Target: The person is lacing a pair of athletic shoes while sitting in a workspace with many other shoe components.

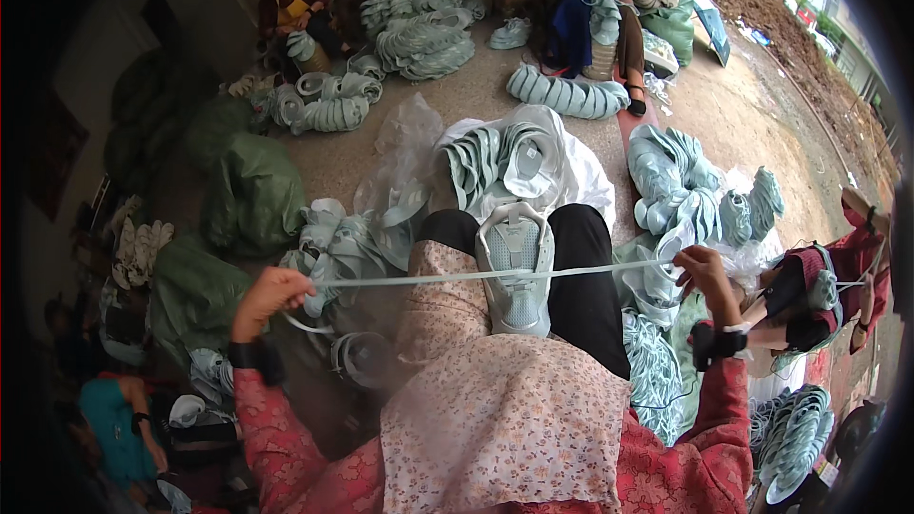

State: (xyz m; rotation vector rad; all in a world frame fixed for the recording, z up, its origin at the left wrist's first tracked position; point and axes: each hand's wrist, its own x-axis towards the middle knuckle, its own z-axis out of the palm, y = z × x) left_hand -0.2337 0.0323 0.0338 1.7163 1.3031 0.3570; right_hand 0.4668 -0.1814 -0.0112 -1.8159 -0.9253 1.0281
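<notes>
A pale grey-green shoelace [419, 280] is stretched level between my two hands, over the shoe on my lap. My left hand [278, 293] pinches it near one side, and a loose end hangs below that hand. At the other side my right hand [701, 272] grips the lace between thumb and fingers. Between my knees, toe toward me, rests a pale shoe upper [515, 271] with a mesh tongue. The lace crosses in front of it, at about its middle. Whether the lace passes through the eyelets I cannot tell.
Stacked uppers [495, 162] lie on white plastic before my knees. More piles sit left [333, 238] and right [671, 181]. A laces bundle [652, 371] is by my right arm, green sacks [252, 195] at left. Other people [295, 5] sit around, several handling similar work.
</notes>
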